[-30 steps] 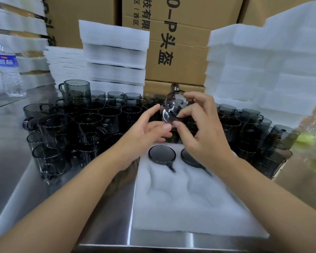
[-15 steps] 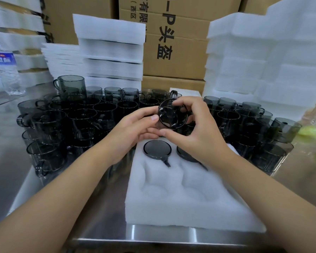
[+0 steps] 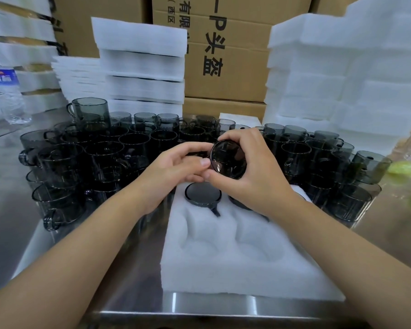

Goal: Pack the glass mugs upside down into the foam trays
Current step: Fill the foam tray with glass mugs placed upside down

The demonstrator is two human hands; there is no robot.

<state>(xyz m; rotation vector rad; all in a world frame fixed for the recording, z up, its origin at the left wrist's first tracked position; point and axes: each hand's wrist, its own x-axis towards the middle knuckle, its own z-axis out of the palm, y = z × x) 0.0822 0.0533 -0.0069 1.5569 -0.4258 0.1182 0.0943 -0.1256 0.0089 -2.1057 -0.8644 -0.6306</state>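
**A:** What have I got in front of me?

**B:** The foam tray (image 3: 235, 264) lies on the steel table (image 3: 138, 302). The loose mugs (image 3: 100, 157) are crowded behind it and to the left. One seated mug (image 3: 202, 194) sits base up in a far pocket. A second seated mug (image 3: 240, 203) is beside it, half hidden. The near pockets are bare.

**A:** And the one I'm packing?

**B:** The held mug (image 3: 228, 160) is above the tray's far edge, with a round end facing me. I'd tip it mouth down, line the handle up with a pocket's notch, lower it straight and press on the base.

**A:** Grip?

**B:** My right hand (image 3: 254, 181) wraps it, with the fingers curled over the top and the thumb under. My left hand (image 3: 171, 172) pinches its left edge, thumb and fingertips nearly closed.
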